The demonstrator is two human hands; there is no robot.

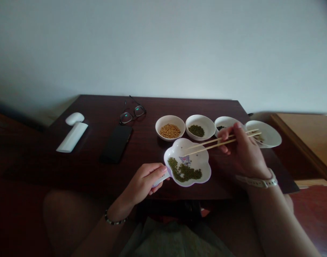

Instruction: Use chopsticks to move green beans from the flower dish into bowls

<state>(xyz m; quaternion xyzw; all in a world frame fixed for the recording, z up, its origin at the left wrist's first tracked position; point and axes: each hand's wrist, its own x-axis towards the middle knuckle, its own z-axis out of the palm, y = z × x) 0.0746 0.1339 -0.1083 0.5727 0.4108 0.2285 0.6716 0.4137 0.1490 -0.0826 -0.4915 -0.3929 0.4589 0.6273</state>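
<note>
My left hand is wrapped round the handle of a white flower-shaped bowl with a purple rim and a cartoon figure inside. Green beans lie along the bowl's near and left side. Between the fingers of my right hand is a pair of wooden chopsticks; their tips are over the bowl's inside, near the cartoon. Whether the tips touch the bowl I cannot tell. Behind it stand a white bowl of yellow soybeans and a white bowl of green beans.
Two more white bowls stand at the right, partly behind my right hand, with dark and pale contents. To the left lie eyeglasses, a black phone and a white device. A wall rises behind the dark table.
</note>
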